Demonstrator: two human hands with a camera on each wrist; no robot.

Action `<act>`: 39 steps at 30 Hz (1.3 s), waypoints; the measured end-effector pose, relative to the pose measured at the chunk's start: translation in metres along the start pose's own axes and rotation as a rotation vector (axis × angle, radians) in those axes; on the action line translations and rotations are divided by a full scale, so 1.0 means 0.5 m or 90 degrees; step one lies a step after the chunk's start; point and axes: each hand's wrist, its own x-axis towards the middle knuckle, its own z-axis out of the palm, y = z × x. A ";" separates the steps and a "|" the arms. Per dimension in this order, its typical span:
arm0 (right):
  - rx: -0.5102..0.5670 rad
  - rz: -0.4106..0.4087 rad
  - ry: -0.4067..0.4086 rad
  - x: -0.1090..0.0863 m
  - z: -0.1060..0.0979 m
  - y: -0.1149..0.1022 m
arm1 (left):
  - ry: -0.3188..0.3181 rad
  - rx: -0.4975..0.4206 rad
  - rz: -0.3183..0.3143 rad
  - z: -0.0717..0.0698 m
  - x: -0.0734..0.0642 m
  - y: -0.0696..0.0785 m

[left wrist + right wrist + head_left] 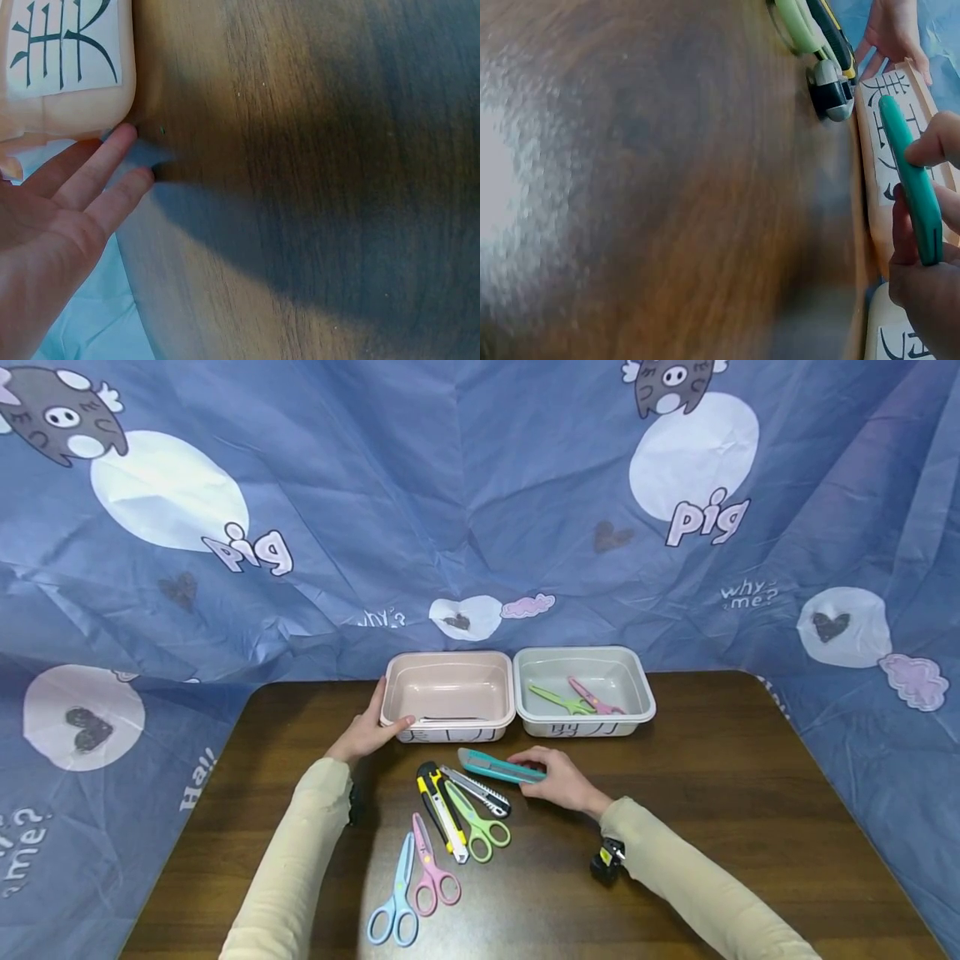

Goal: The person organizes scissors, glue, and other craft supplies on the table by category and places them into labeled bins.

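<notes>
in the head view, the right hand [558, 779] pinches the teal cutter [493, 767] between thumb and bent fingers, which hide its rear end; this cutter is at five o'clock from the pink box [450, 685]. inside the box, a thin thing [452, 719] lies near the front wall, hard to make out. the left hand [366, 733] is at eight o'clock of the box, thumb on its rim.

in the left wrist view, the box is cut off at eleven o'clock; the left fingers are rather straight, touching it without wrapping around.

in the right wrist view, the right hand is cut off at three o'clock, the green scissors [799, 26] at one o'clock.
</notes>
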 end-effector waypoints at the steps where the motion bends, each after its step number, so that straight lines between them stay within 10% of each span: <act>1: 0.002 0.001 0.002 0.000 0.001 -0.001 | 0.000 0.003 0.002 0.000 0.000 0.000; 39: 0.075 -0.050 0.043 0.069 -0.028 -0.110 | 0.005 -0.002 0.001 0.003 -0.005 0.005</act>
